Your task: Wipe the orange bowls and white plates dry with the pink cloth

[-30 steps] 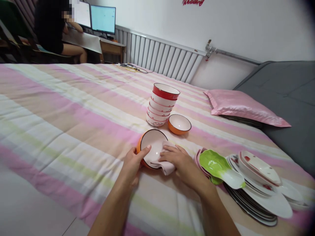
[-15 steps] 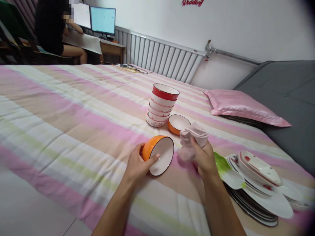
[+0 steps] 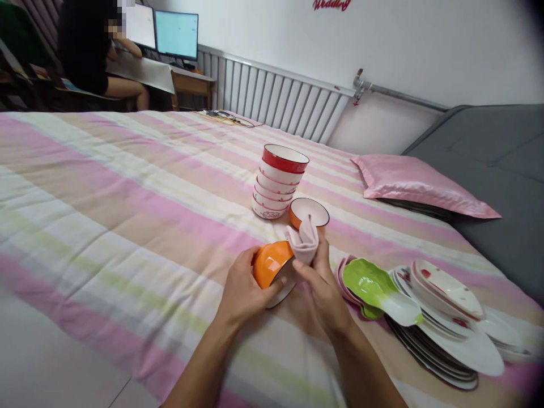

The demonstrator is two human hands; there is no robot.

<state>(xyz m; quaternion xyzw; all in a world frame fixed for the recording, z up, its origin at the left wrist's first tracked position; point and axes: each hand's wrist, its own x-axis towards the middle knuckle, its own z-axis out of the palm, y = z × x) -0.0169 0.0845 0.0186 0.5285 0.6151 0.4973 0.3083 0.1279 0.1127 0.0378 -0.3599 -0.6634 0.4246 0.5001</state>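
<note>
Left hand (image 3: 243, 288) is grasping tilted orange bowl (image 3: 271, 264) toward near edge of bed (image 3: 140, 226), right hand (image 3: 325, 292) grasping cloth (image 3: 305, 241) by rim; firm left grip should be preventing slips.

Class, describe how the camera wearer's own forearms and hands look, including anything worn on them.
The left hand and right hand are bare and ungloved; the visible forearms carry no sleeve, watch or bracelet. No ring shows, though some fingers are hidden.
</note>
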